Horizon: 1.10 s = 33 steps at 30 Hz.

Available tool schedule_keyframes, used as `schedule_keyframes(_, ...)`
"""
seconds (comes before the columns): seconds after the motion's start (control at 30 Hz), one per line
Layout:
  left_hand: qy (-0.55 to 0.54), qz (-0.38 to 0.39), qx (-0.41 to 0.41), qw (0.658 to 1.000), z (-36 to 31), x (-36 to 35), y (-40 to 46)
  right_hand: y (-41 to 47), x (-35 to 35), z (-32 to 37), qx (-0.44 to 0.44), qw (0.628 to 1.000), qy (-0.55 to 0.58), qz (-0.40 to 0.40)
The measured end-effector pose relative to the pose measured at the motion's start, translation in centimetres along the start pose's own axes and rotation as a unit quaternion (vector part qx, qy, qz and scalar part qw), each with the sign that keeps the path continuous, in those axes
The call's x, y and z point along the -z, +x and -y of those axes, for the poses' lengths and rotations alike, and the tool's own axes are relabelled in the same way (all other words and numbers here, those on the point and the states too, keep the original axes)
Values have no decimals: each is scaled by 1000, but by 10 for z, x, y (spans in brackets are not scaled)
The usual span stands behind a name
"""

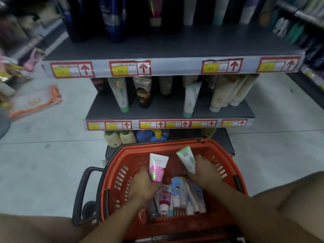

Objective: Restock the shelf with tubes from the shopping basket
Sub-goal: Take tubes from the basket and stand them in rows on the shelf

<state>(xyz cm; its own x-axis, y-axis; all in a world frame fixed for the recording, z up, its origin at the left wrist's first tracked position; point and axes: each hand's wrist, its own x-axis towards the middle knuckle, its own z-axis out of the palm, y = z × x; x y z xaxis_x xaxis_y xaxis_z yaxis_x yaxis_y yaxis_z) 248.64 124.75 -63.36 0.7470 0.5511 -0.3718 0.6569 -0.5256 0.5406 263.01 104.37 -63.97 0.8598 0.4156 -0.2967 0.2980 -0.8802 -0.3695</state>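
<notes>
Gripping a pink tube (157, 168) around its lower body, the left hand (142, 185) has its fingers curled round it, the flat crimped end pointing up over the shopping basket (233, 165). This tube looks light and soft-walled, so a hold around the fuller middle, as here, seems safer than a pinch at the thin crimp, which would let it swing. Its glossy skin may be a little slippery.

Between the two hands, a loose heap of tubes (180, 195) lies on the basket floor, caps mostly toward the person, touching and overlapping one another. They would probably slide apart if one is pulled from the heap; taking each near its cap end, where it is stiffest, seems wise.

Further right, the right hand (204, 170) holds a white-and-green tube (186, 159) tilted leftward, crimp uppermost, fingers wrapped around its lower half; the fingertips themselves are hidden. It too looks light and squashy, so firm pressure could dent it.

Above, the middle shelf (168, 109) carries standing tubes cap-down, with gaps between them.
</notes>
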Motion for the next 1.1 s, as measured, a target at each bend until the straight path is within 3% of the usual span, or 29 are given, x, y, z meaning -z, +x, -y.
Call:
schedule_keyframes(0.43, -88, -165, -153, 970, -83, 86, -33, -36, 129, 48, 97, 978, 66, -172)
schedule_keyframes(0.77, -136, -260, -245, 924, -160, 166, -61, -56, 218, 86, 152, 928, 120, -319)
schedule_keyframes(1.1, -154, -314, -280, 894, -230, 239, -34, -20, 298, 134, 166, 899, 188, -360)
